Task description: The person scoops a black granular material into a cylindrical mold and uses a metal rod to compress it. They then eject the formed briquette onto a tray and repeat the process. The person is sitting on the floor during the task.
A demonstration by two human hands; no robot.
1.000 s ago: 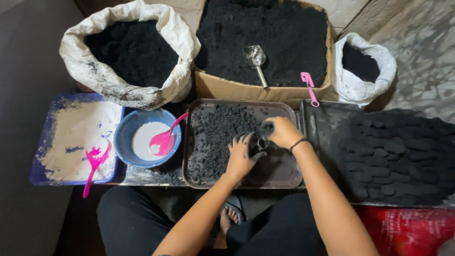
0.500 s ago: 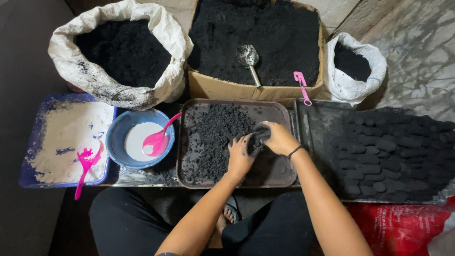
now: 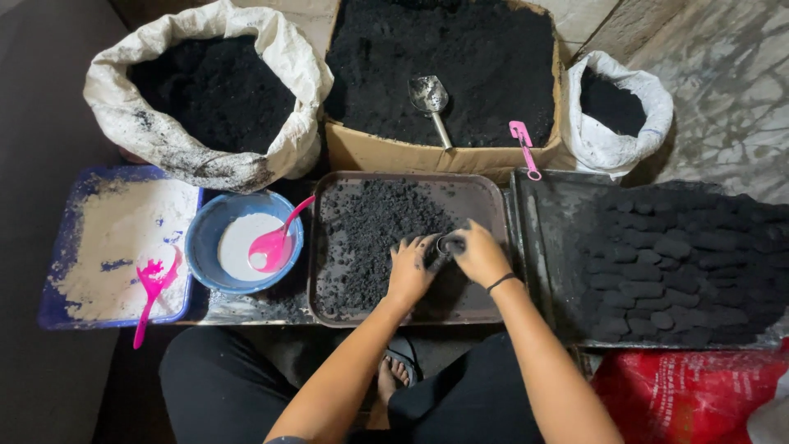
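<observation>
Gripping the small metal tube (image 3: 445, 244), both hands, right hand (image 3: 481, 253) and left hand (image 3: 411, 268), have shifted lower in the tray (image 3: 329, 247)

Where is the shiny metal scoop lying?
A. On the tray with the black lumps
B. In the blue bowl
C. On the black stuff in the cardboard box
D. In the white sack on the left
C: the metal scoop lies on the black powder inside the cardboard box, behind the tray where both hands work.
</observation>
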